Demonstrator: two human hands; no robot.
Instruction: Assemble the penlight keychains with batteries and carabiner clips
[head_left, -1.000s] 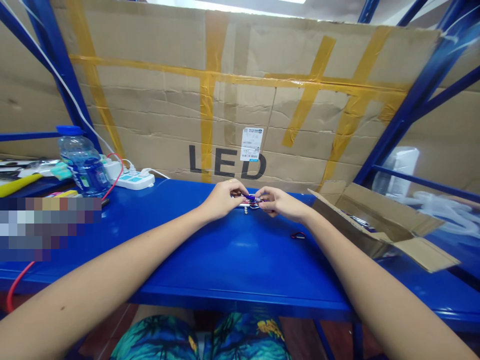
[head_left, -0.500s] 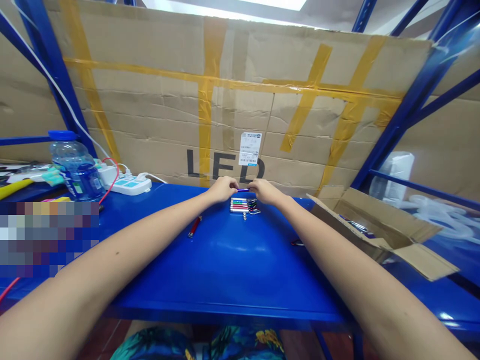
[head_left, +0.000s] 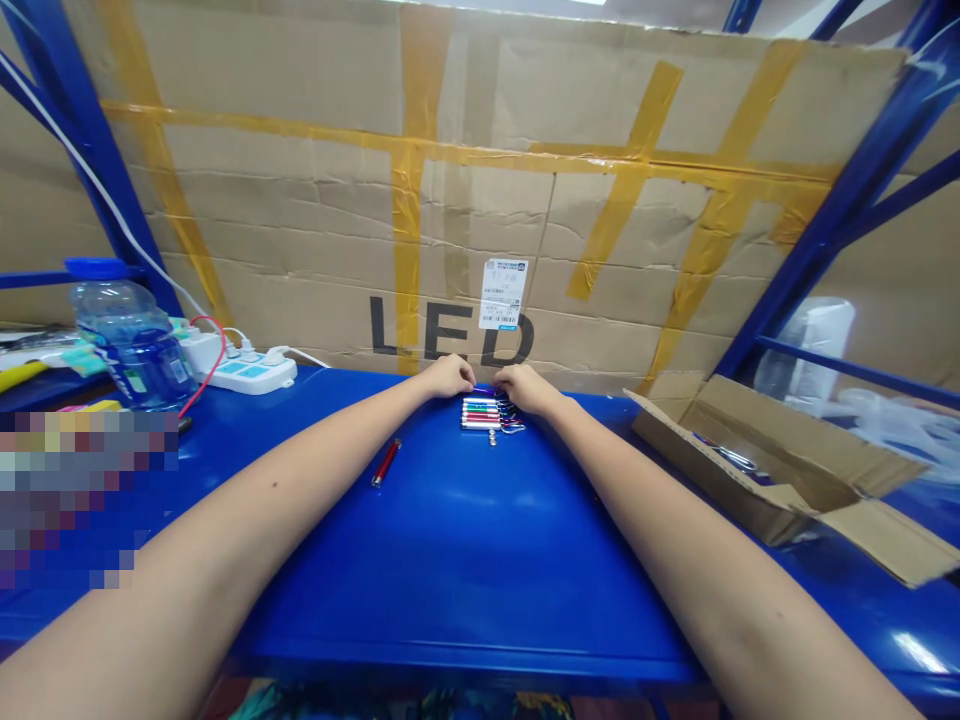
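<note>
Both my hands are at the far side of the blue table, fingers pinched at either end of a slim purple penlight (head_left: 482, 391). My left hand (head_left: 451, 376) closes on its left end and my right hand (head_left: 525, 387) on its right end; the fingertips partly hide it. Right in front lies a row of several penlights (head_left: 480, 415) in silver, green and red, their clips and cords to the right. Small silver button cells (head_left: 492, 437) sit just below the row. Apart from these, a red penlight (head_left: 386, 464) lies at an angle, nearer my left forearm.
An open cardboard box (head_left: 735, 480) with some metal items stands at the right. To the left are a blue-capped bottle (head_left: 135, 340) and a white power strip (head_left: 255, 373) with cables. A large cardboard sheet (head_left: 300, 230) rises behind the table (head_left: 450, 560).
The purple penlight has come down slightly against the row, with both hands still at its ends. The camera view has shifted a little closer and tilted down.
</note>
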